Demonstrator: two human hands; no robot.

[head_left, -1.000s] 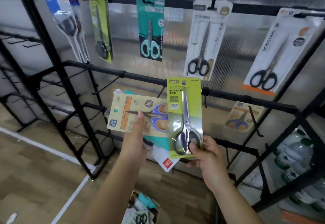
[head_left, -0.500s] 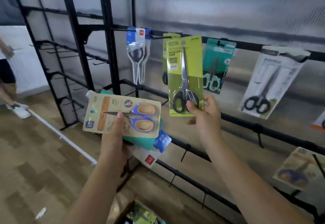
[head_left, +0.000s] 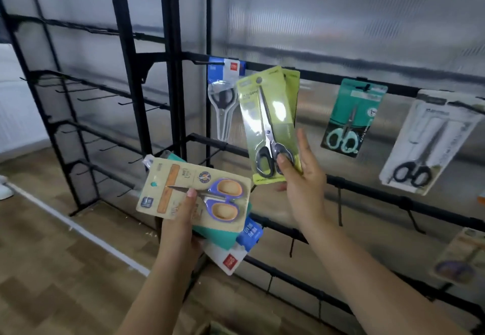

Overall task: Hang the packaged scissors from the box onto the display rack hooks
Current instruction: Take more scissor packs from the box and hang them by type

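My right hand (head_left: 301,177) pinches the lower end of a lime-green scissors pack (head_left: 267,122), tilted, its top just below the rack's upper rail (head_left: 315,73) and over another green pack hanging there. My left hand (head_left: 181,219) grips a stack of packs, the beige one with purple-handled scissors (head_left: 194,192) on top, teal, blue and white packs beneath. A blue-topped clear pack (head_left: 223,98), a teal pack (head_left: 351,116) and a white pack with black scissors (head_left: 425,140) hang on the rail. The box is hidden.
The black rack has lower rails with bare hooks (head_left: 338,203). A second rack with several bare hooks (head_left: 91,95) stands to the left. A beige pack (head_left: 459,258) hangs low right. Wooden floor with a white line (head_left: 78,229) lies below.
The view swung left and closer to the rack. My right hand carried the green pack up to the top rail and tilted it. My left hand kept its stack.
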